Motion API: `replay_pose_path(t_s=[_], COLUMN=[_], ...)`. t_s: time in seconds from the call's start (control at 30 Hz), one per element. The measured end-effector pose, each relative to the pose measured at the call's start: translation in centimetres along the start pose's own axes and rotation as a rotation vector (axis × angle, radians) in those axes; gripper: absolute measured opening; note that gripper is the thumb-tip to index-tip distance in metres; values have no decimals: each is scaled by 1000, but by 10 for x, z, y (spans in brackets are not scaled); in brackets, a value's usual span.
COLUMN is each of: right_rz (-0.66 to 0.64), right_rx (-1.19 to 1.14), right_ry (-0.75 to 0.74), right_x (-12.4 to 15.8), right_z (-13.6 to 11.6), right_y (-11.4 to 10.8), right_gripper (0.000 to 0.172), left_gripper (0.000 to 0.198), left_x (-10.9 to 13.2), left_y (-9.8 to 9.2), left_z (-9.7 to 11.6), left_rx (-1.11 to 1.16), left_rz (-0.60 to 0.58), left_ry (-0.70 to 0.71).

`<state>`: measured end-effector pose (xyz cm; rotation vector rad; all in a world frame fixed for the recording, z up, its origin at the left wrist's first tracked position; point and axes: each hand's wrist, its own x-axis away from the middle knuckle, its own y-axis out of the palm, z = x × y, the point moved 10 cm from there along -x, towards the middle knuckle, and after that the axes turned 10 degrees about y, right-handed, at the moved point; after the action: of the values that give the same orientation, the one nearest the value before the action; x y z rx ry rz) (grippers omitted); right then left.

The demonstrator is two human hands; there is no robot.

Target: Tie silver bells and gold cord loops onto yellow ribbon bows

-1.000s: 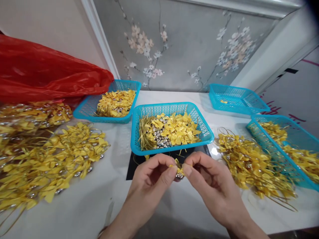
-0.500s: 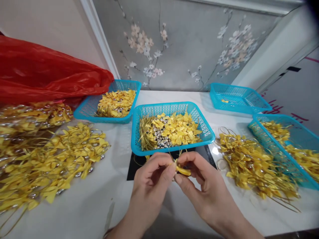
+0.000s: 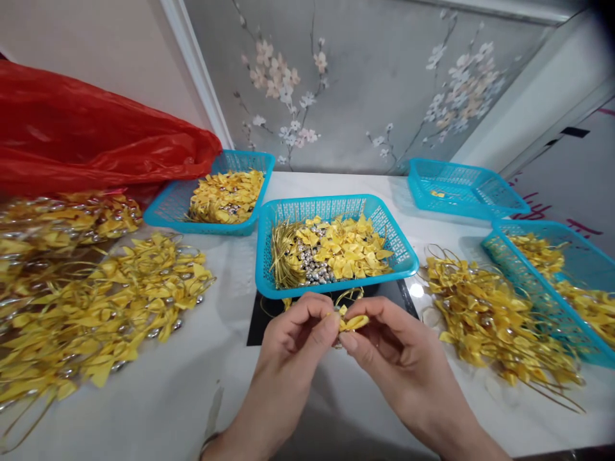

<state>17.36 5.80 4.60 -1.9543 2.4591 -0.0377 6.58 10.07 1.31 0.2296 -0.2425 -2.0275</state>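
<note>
Between my fingertips is a small yellow ribbon bow with gold cord showing behind it. My left hand pinches its left end between thumb and index finger. My right hand is closed on its right side, the thumb under the yellow loop. Fingers hide part of the piece. Just beyond my hands stands a blue plastic basket filled with yellow bows, silver beads and a bundle of gold cords. A black panel lies partly under the basket and my hands.
Yellow bow pieces with silver beads are heaped at left and right. A red plastic bag overhangs a blue basket at back left. Two more blue baskets stand at right, one at the back, one nearer.
The yellow bow has turned slightly between my fingers, and a gold cord loop now shows above it. My right thumb has shifted a little. The whole view has moved slightly.
</note>
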Motion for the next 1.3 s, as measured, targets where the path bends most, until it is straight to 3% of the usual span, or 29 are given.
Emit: replay_pose_path(t_s=[0.23, 0.37, 0.5, 0.57, 0.67, 0.77, 0.93, 1.07, 1.2, 1.3], right_rz=[31, -19, -100, -71, -24, -9, -17, -54, -127, -104], right_rx=[200, 113, -83, -117, -126, -111, -107, -182, -344, -214], right_ry=[-94, -21, 96, 115, 130, 132, 134, 272, 410, 353], right_x=[1, -4, -8, -9, -9, -8, -6, -7, -5, -7], right_z=[-4, 3, 10, 12, 14, 16, 19, 33, 48, 45], right_y=[-3, -7, -8, -13, -17, -16, -13, -8, 3, -4], right_gripper=[13, 17, 10, 2, 5, 7, 13, 30, 40, 46], left_gripper=[21, 16, 19, 19, 27, 22, 17, 24, 24, 23], left_x=[0, 1, 0, 2, 3, 1, -4, -4, -3, -3], left_y=[4, 5, 8, 6, 0, 1, 2, 9, 12, 6], left_z=[-6, -15, -14, -15, -16, -14, -8, 0, -8, -14], left_rx=[191, 250, 202, 205, 202, 106, -64, -183, -6, 102], left_rz=[42, 63, 8, 21, 63, 3, -41, -118, -97, -2], left_ry=[-116, -205, -182, -172, -148, -101, -51, 3, -90, -160])
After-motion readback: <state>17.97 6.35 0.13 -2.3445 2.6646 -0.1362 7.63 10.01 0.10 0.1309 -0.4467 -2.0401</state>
